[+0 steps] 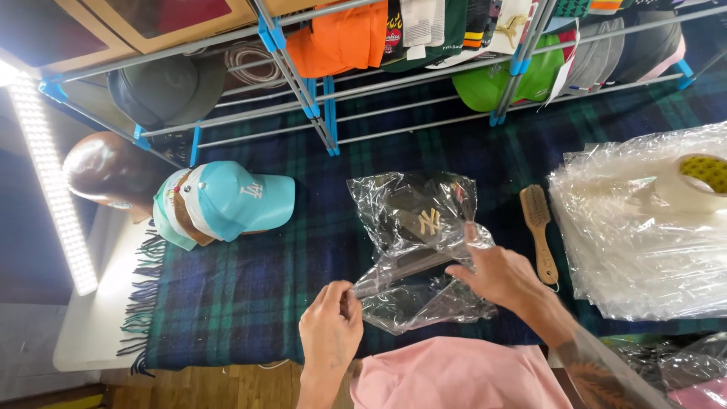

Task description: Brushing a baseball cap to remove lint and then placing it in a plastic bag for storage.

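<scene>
Dark cap (424, 223) sits inside a clear bag (413, 250), lying mid-surface on the plaid blanket (242, 295), just left of the brush (539, 231). Bag mouth faces the person.

L hand (331, 329): thumb + fingers pinched together on the bag's near-left edge, grip clamped on the film. R hand (500, 274): fingers pressed on the bag's upper flap near the cap's brim; looks like it holds the film too, but fingertips are partly hidden by glare, so can't tell for sure how tight.

Nearby: stack of light-blue caps (227, 201) to the left, pile of spare bags (636, 227) w/ a tape roll (700, 178) on top to the right, rack (326, 113) of hats behind.

Risks, as I judge them:
- Film is thin and slick; L pinch is at the very edge, so it could slip out and the mouth would flop shut.
- Pulling both sides apart too hard could split the seam.
- Cap brim could catch on creased plastic and bend, or crown get squashed under R palm.
- R forearm is close to the brush; a sweep could knock it off the surface.
</scene>
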